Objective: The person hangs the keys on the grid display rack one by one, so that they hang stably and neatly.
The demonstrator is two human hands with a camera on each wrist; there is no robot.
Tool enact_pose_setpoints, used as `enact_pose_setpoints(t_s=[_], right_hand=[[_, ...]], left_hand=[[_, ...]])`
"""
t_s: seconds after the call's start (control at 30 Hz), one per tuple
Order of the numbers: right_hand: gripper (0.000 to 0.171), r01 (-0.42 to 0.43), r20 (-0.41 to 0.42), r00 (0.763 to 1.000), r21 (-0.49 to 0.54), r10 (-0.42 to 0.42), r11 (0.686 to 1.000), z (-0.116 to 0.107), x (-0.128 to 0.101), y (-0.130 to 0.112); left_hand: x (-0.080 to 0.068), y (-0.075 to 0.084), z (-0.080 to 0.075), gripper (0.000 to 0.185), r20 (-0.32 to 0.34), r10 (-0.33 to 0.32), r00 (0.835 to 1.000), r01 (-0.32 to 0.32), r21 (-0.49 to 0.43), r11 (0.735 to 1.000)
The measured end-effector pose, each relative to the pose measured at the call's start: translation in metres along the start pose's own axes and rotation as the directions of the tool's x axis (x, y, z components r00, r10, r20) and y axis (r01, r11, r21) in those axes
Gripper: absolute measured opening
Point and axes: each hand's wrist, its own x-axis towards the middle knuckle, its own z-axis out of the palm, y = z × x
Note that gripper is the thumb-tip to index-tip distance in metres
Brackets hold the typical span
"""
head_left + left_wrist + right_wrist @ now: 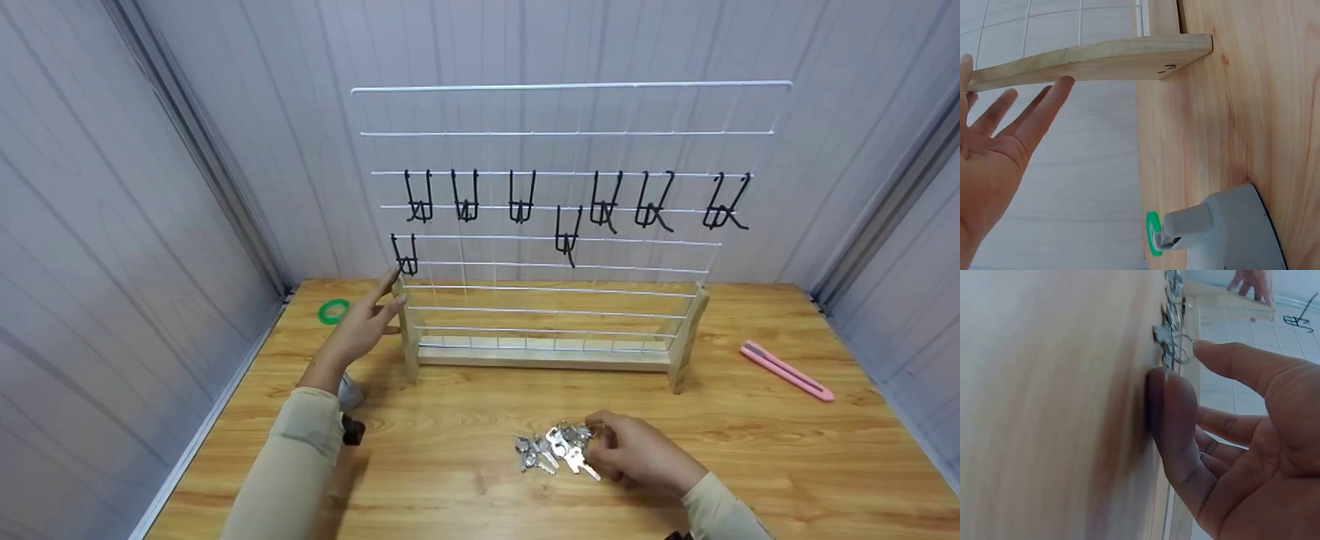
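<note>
A pile of silver keys (559, 444) on rings lies on the wooden table in front of a white wire rack (551, 310). At the pile's right edge is my right hand (639, 451), thumb and fingers apart; one fingertip is right at a thin key ring (1183, 354) in the right wrist view. My left hand (361, 328), its fingers extended, rests against the left wooden side panel (1123, 56) of the rack, just below a black double hook (406, 262). Several more black hooks (520, 206) hang higher on the wires.
A pink box cutter (787, 371) lies right of the rack. Left of it are a green tape ring (333, 311) and a grey device (1230, 225), mostly hidden behind the left forearm in the head view. Pale panel walls (187, 225) enclose the table.
</note>
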Motion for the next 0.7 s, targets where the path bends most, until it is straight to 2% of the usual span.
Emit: enact_pose_setpoints(t_s=[0.3, 0.57, 0.7], right_hand=[[0.073, 0.015, 0.034, 0.999, -0.007, -0.015, 1.000, 0.014, 0.001, -0.011], [0.071, 0.056, -0.018, 0.998, -0.144, -0.059, 0.988, 0.022, 0.000, -0.014], [0.068, 0.082, -0.032, 0.996, -0.177, -0.089, 0.981, 0.023, 0.000, -0.014]], left_hand=[[0.003, -0.003, 0.003, 0.070, -0.025, 0.001, 1.000, -0.003, -0.062, 0.998], [0.005, -0.007, 0.001, 0.071, -0.019, -0.005, 1.000, 0.003, -0.103, 0.995], [0.006, -0.007, 0.001, 0.073, -0.009, -0.024, 1.000, 0.023, -0.120, 0.992]])
